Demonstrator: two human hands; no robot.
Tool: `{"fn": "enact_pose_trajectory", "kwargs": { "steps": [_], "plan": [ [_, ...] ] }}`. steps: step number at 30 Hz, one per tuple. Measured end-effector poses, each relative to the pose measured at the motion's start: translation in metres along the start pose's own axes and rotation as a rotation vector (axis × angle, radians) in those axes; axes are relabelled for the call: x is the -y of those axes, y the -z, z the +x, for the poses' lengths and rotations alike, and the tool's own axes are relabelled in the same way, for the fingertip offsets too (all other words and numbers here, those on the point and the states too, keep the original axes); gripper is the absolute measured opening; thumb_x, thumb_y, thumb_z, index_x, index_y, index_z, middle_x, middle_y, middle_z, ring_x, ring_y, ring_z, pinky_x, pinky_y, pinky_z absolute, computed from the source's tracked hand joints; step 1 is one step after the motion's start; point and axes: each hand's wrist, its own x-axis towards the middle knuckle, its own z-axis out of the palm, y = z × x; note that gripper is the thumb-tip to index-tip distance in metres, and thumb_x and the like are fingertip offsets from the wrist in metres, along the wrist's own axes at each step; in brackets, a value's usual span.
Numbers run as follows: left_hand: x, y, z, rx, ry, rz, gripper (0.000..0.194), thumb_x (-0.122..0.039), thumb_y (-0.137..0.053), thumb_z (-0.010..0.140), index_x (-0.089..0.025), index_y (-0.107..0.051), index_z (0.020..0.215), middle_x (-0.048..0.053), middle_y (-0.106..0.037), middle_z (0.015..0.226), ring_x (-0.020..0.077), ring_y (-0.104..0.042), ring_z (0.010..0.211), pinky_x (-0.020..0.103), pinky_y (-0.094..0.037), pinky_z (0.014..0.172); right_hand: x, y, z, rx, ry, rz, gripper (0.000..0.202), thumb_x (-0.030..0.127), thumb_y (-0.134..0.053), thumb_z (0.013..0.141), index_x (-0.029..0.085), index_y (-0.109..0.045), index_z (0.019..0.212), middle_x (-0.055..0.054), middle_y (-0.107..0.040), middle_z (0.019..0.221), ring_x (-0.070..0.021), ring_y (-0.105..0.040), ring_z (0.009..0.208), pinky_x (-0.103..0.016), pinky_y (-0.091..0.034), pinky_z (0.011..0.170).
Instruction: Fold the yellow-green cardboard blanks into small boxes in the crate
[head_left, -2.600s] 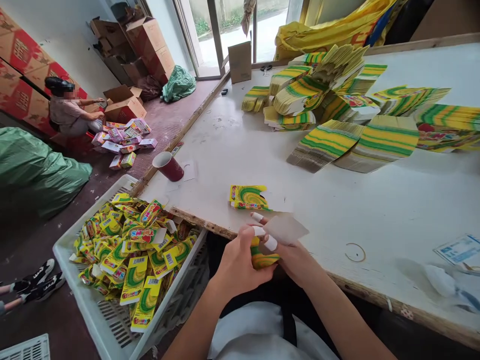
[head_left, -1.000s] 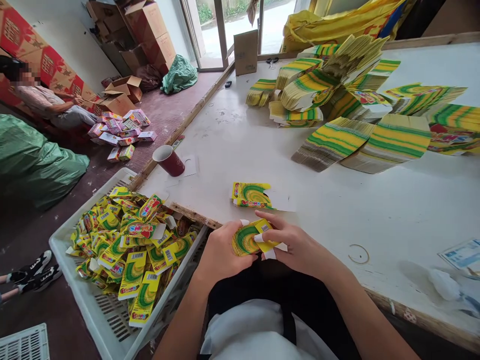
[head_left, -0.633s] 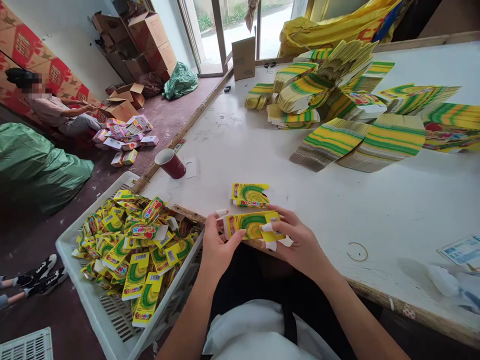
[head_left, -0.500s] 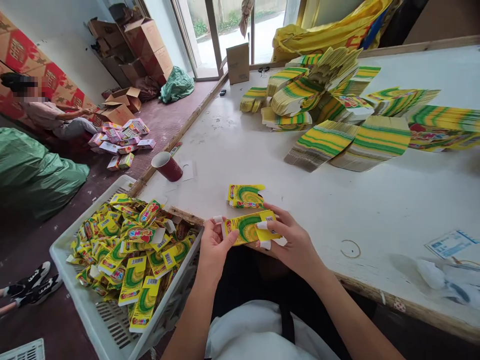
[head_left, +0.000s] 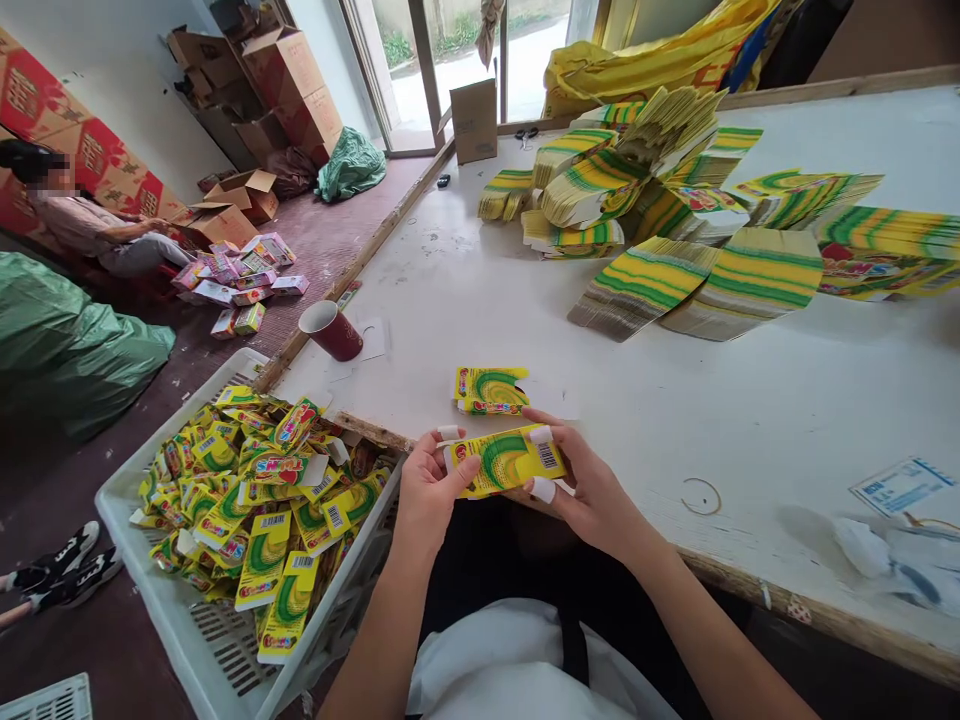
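Between my two hands is a small yellow and green printed carton point(head_left: 504, 462), held over the table's near edge. My left hand point(head_left: 433, 485) is closed on its left end, the thumb lying across the printed face. At the barcode end, my right hand point(head_left: 589, 485) grips it with thumb and fingers. White tape wraps several fingertips. Just beyond lies another yellow carton point(head_left: 491, 388), flat on the table point(head_left: 420, 330). Left of my hands, a white plastic basket point(head_left: 142, 600) holds many folded cartons point(head_left: 262, 560).
Bundles of unfolded cartons point(head_left: 645, 280) spread over the table's far side. A maroon cup point(head_left: 334, 335) stands near the left edge; a plastic bag point(head_left: 892, 560) lies at right. A person point(head_left: 90, 215) sits on the left beside pink boxes point(head_left: 240, 275) and a green sack point(head_left: 75, 340).
My right fingers have moved from over the carton's face to its right end, uncovering the barcode. The left hand still grips the other end.
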Motion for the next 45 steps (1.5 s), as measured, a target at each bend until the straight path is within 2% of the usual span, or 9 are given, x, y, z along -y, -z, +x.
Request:
{"fn": "enact_pose_trajectory", "kwargs": {
  "steps": [6,13,20,23,28,33,37,40,45],
  "plan": [
    [-0.004,0.015,0.006,-0.072,-0.024,-0.004,0.044,-0.032,-0.09,0.058,-0.017,-0.067,0.093,-0.001,-0.074,0.078,0.0133,-0.07,0.07,0.024,-0.059,0.068,-0.005,-0.023,0.014,-0.1,-0.107,0.018,0.071,0.045,-0.072,0.084,0.025,-0.037,0.142,-0.016,-0.055,0.142,-0.0309,-0.06,0.123,-0.047,-0.054,0.098],
    [-0.032,0.121,0.035,-0.695,-0.403,-0.381,0.016,-0.039,-0.06,0.075,-0.024,-0.054,0.077,0.003,-0.068,0.086,0.0197,-0.068,0.086,0.034,-0.06,0.072,-0.028,-0.008,0.051,-0.22,-0.106,-0.337,0.037,0.025,-0.06,0.088,0.023,-0.056,0.124,-0.012,-0.071,0.114,-0.03,-0.067,0.103,-0.052,-0.055,0.091],
    [-0.022,0.185,0.033,-0.582,-0.423,-0.037,0.035,-0.058,-0.054,0.064,-0.027,-0.049,0.078,0.007,-0.052,0.092,0.027,-0.06,0.103,0.053,-0.049,0.103,-0.038,-0.016,0.062,-0.213,-0.119,-0.518,0.04,0.006,-0.055,0.076,0.023,-0.062,0.111,-0.012,-0.068,0.1,-0.0328,-0.061,0.095,-0.051,-0.051,0.087],
    [-0.038,0.19,0.028,-0.716,-0.471,-0.052,0.037,-0.059,-0.055,0.065,-0.026,-0.043,0.077,0.008,-0.051,0.099,0.0289,-0.056,0.114,0.055,-0.047,0.104,-0.037,-0.016,0.059,-0.237,-0.123,-0.523,0.043,0.007,-0.056,0.072,0.022,-0.057,0.113,-0.012,-0.065,0.102,-0.0327,-0.06,0.096,-0.051,-0.05,0.087],
    [-0.052,0.152,0.017,-1.002,-0.718,0.005,0.037,-0.038,-0.069,0.07,-0.029,-0.04,0.092,-0.001,-0.051,0.128,0.0191,-0.042,0.135,0.04,-0.041,0.11,-0.026,-0.016,0.056,-0.294,-0.158,-0.431,0.045,0.017,-0.059,0.072,0.021,-0.046,0.115,-0.007,-0.059,0.091,-0.0267,-0.061,0.079,-0.042,-0.052,0.069],
    [-0.021,0.053,0.008,-0.281,-0.51,0.022,0.068,-0.076,-0.072,0.061,-0.028,-0.056,0.106,0.009,-0.062,0.129,0.0275,-0.057,0.123,0.037,-0.054,0.091,0.013,-0.03,0.045,-0.164,-0.167,0.047,0.049,0.023,-0.069,0.071,0.027,-0.044,0.113,0.002,-0.054,0.085,-0.0164,-0.057,0.07,-0.028,-0.05,0.059],
    [-0.004,-0.011,-0.004,-0.005,-0.358,0.007,0.082,-0.091,-0.051,0.064,-0.025,-0.062,0.11,0.013,-0.069,0.107,0.0315,-0.065,0.108,0.041,-0.058,0.078,0.041,-0.044,0.025,0.124,-0.204,0.507,0.051,0.029,-0.075,0.074,0.028,-0.047,0.117,0.0,-0.054,0.091,-0.0151,-0.059,0.077,-0.027,-0.052,0.066],
    [-0.004,-0.029,-0.007,0.001,-0.355,-0.007,0.087,-0.097,-0.042,0.06,-0.024,-0.065,0.101,0.01,-0.066,0.088,0.0292,-0.065,0.09,0.041,-0.057,0.071,0.046,-0.048,0.012,0.23,-0.227,0.721,0.056,0.04,-0.079,0.076,0.029,-0.048,0.122,-0.001,-0.056,0.096,-0.0161,-0.059,0.083,-0.028,-0.052,0.069],
    [0.003,-0.026,-0.001,-0.148,-0.361,0.106,0.077,-0.094,-0.053,0.059,-0.026,-0.06,0.094,0.001,-0.053,0.077,0.0167,-0.054,0.068,0.032,-0.053,0.067,0.04,-0.049,0.008,0.067,-0.263,0.498,0.042,0.038,-0.079,0.076,0.026,-0.056,0.11,0.004,-0.056,0.078,-0.0137,-0.054,0.068,-0.026,-0.049,0.061]
  ]
}}
